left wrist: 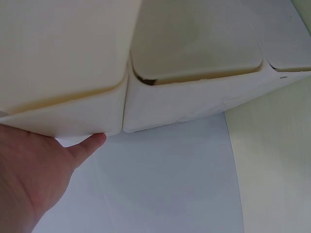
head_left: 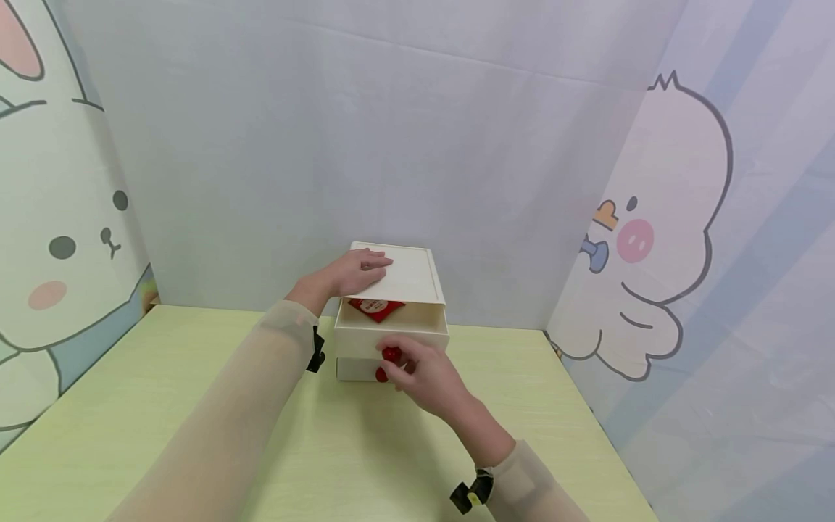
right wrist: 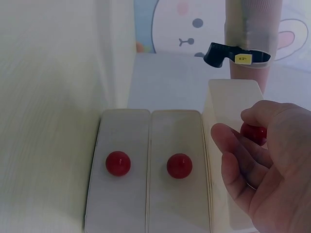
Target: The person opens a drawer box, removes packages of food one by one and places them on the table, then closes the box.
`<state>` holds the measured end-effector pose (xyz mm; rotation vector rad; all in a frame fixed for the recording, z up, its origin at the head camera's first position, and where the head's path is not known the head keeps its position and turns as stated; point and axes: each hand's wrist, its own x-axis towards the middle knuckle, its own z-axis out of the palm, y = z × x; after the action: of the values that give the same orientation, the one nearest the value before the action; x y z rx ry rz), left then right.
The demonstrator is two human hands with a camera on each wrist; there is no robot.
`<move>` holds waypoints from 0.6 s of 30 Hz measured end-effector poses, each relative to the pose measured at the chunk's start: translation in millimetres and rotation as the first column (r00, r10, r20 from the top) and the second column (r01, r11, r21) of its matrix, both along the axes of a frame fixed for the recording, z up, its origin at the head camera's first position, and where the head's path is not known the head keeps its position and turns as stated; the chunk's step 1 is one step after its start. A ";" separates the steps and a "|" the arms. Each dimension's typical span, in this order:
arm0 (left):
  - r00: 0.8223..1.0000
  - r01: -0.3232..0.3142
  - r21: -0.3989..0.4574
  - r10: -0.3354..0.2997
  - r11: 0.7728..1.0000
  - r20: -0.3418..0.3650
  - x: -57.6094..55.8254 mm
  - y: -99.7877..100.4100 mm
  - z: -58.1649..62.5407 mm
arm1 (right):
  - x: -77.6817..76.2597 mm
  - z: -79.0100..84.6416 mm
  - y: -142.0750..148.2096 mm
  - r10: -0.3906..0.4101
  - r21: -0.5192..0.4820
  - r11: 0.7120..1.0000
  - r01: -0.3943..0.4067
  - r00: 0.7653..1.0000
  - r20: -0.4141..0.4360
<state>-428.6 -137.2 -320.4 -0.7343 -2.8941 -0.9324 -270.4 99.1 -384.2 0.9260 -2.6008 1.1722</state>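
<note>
One drawer (head_left: 357, 341), its knob (right wrist: 253, 134) pinched by the right hand (head_left: 422, 371), jutted from the cabinet (head_left: 412, 279); two drawers (right wrist: 177, 133) sat closed; the left hand (head_left: 352, 273) lay spread atop.

Translucent pale sleeves (head_left: 238, 399), black wrist straps (head_left: 316, 352), small yellow label (right wrist: 243, 59)

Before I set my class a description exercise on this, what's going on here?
A person's left hand rests on top of a boxy, off-white, plastic-looking drawer unit on a pale yellow-green table. The right hand pinches the round, glossy red knob of the top drawer, which is pulled partly out. A red packet with a pale printed patch shows in its opening. The two lower drawers, each with a matching red knob, are shut.
</note>
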 end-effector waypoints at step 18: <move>1.000 -0.001 -0.010 0.001 1.000 0.007 1.1 -0.3 1.2 | 8.3 -2.2 1.6 0.023 0.002 1.000 -0.023 1.000 -0.019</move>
<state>-427.5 -137.5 -319.2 -0.7323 -2.9073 -0.9223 -262.1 100.7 -386.4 0.9652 -2.5830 1.1609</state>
